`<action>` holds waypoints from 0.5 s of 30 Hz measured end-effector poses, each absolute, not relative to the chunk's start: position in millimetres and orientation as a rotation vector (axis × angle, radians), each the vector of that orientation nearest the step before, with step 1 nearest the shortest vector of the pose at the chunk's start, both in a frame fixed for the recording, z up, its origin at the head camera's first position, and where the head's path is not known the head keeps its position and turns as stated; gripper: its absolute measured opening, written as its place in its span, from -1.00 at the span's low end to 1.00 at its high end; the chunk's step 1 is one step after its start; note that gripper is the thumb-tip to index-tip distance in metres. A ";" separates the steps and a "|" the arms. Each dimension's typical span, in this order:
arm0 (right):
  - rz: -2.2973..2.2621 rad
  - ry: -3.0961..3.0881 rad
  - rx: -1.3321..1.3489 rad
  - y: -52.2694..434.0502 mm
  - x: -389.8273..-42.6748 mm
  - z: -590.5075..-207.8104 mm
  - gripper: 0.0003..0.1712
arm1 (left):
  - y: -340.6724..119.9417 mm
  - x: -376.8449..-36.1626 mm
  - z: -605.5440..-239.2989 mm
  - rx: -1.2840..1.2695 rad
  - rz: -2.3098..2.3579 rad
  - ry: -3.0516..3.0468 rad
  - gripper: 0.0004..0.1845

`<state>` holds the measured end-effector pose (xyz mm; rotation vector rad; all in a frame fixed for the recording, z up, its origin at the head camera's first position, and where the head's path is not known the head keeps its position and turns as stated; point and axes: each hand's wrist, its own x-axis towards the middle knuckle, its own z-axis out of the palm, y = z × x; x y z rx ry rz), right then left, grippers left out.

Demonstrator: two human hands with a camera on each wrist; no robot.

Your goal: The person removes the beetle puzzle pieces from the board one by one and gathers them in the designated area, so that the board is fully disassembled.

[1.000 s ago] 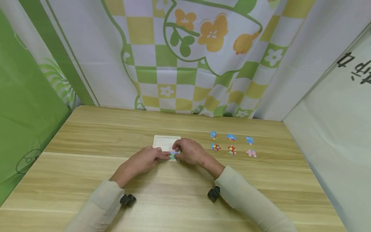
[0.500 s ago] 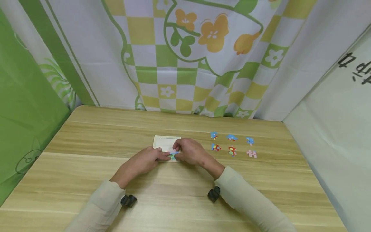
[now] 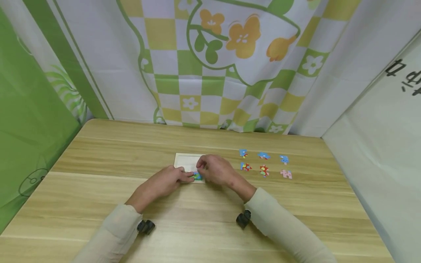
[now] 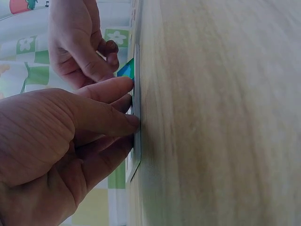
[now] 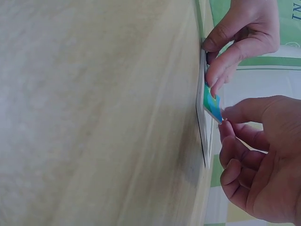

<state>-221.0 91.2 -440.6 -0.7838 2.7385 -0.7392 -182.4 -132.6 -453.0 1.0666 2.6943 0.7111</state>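
A shallow white puzzle tray point(image 3: 187, 160) lies on the table in front of the person. At its near right corner is a blue-and-green jigsaw piece point(image 3: 197, 176), tilted with one edge raised, as the right wrist view shows. The right hand point(image 3: 215, 170) pinches that raised edge between thumb and index finger, its other fingers curled. The left hand point(image 3: 169, 179) holds the tray's near rim, thumb point(image 4: 129, 123) against the edge, while its index finger reaches to the piece. The hands hide part of the tray's inside.
To the right of the tray, several loose jigsaw pieces lie in two rows, among them a red one point(image 3: 264, 171) and a pink one point(image 3: 286, 174). A patterned curtain point(image 3: 210, 91) hangs behind the wooden table point(image 3: 197, 226).
The right thumb and fingers have shifted slightly up on the jigsaw piece, and more of its green face shows. The left hand stays almost still; the loose pieces lie as before.
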 end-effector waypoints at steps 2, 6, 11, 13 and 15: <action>-0.745 2.745 -0.781 91.1 -221.8 -440.2 -0.94 | -132.6 -182.8 -453.5 1.077 0.711 2.697 -0.60; -0.739 2.740 -0.786 90.9 -224.2 -438.9 -0.93 | -132.4 -183.2 -454.4 1.068 0.704 2.699 -0.58; -0.760 2.728 -0.792 91.9 -227.0 -438.9 -0.91 | -132.6 -183.6 -455.2 1.068 0.696 2.706 -0.56; -0.776 2.724 -0.794 92.7 -227.8 -438.2 -0.90 | -132.8 -184.1 -455.6 1.069 0.698 2.707 -0.57; -0.789 2.723 -0.794 93.8 -228.1 -436.9 -0.89 | -133.2 -183.8 -455.6 1.072 0.699 2.710 -0.57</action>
